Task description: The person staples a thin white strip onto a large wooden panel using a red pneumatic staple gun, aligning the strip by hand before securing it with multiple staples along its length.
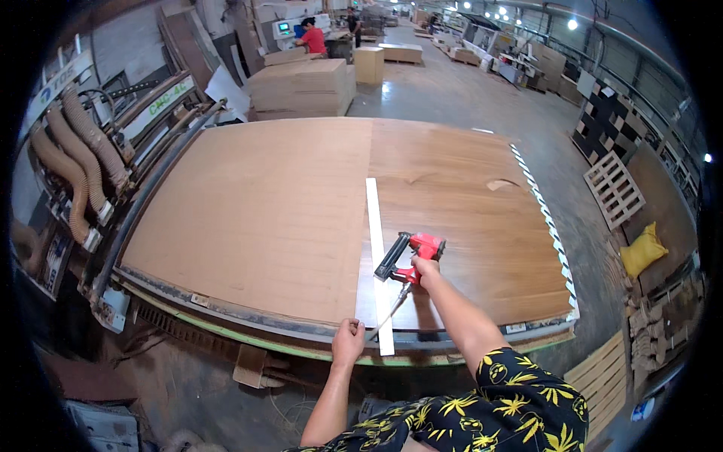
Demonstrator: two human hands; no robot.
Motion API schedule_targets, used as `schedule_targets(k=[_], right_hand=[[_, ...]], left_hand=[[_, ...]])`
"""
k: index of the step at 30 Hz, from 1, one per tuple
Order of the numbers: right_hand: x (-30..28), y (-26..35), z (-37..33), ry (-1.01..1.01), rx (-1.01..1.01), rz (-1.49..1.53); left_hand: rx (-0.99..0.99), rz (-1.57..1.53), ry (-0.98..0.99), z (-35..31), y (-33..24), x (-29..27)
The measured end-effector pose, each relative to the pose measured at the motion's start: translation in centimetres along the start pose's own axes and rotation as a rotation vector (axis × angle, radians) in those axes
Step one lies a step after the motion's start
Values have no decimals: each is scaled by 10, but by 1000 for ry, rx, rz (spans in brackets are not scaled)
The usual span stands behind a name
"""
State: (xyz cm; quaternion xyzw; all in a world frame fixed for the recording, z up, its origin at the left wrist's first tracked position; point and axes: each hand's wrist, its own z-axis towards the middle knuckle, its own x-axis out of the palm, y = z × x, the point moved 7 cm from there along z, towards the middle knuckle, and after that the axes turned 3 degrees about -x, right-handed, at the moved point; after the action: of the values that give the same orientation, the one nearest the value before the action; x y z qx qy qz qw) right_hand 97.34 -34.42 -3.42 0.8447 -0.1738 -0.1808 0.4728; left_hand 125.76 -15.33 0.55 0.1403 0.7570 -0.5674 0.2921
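A red and black pneumatic nail gun (416,247) is gripped in my right hand (425,271), held over the wood-grain board (467,218). Its nose is at a long white strip (374,218) that lies lengthwise near the border with the plain brown board (256,218). From the gun's handle an air hose (398,301) runs down across the strip toward my left hand. My left hand (348,343) is closed at the near edge of the brown board; what its fingers hold, if anything, is hidden.
Both boards lie on a machine bed with a dark front rail (248,307). Ribbed suction hoses (66,169) hang at the left. Stacked boards (297,87) stand beyond, near a person in red (313,39). Striped edging (544,211) borders the right side; a yellow sack (643,250) and wooden pallet (614,188) are farther right.
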Motion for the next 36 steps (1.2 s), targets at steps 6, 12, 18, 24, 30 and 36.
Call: schedule_targets(k=[6,12,18,24,30,36], right_hand=[[-69,-28,-56,235,126,509],[-216,-26,-163,17,21,658],[-393,-52,-251,-143,19,1062],[-535,-94,-324,-116,-7,1432],[-665,-105,-371,-190,-77,1519],[-741,-71,-312,-262,-105,1525]], left_hand=[[64,97,14,-22,-16,24],[-36,162,120,-50,-49,59],[131,191,-94,-61,-71,119],[33,82,-320,2,-36,143],[-391,-934,-212,11,-60,186],[-233,-1014,239,-90,-162,255]])
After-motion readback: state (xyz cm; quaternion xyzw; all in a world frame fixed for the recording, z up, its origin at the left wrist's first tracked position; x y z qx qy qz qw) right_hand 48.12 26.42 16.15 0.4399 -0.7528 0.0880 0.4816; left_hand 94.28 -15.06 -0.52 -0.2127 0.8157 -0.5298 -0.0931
